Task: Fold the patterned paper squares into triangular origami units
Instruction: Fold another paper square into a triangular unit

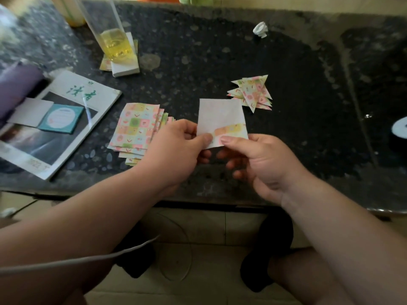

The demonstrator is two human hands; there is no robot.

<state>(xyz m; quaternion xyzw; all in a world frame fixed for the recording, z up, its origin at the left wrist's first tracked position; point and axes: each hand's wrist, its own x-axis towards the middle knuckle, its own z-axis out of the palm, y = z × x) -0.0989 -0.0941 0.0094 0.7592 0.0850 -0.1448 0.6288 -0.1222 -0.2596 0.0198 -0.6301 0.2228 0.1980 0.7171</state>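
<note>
Head view: both hands raised over the near edge of a dark speckled table (pixel 220 62), sharing one paper square (pixel 221 119). The square shows its white back; its bottom edge is turned up, exposing a strip of the pastel pattern. Left hand (pixel 174 150) pinches the lower left corner, thumb on top, other fingers curled behind the sheet. Right hand (pixel 255 159) pinches the lower right part, thumb pressing on the patterned strip, fingers curled underneath. The sheet is held off the table surface, tilted up away from the person.

Stack of patterned squares (pixel 136 128) lies fanned on the table just left of the left hand, partly covered by it. Pile of finished triangular units (pixel 253 92) lies on the table just behind and right of the held square, apart from it.

Magazine (pixel 66 115) at left with a teal-edged card (pixel 61 116) on it. Tall clear glass (pixel 112 34) with yellow liquid stands on a white block (pixel 125 67) at the rear left. Crumpled white scrap (pixel 261 29) at the rear. Grey cable (pixel 77 258) crosses the left forearm. Below the table edge, the person's legs and a tiled floor.
</note>
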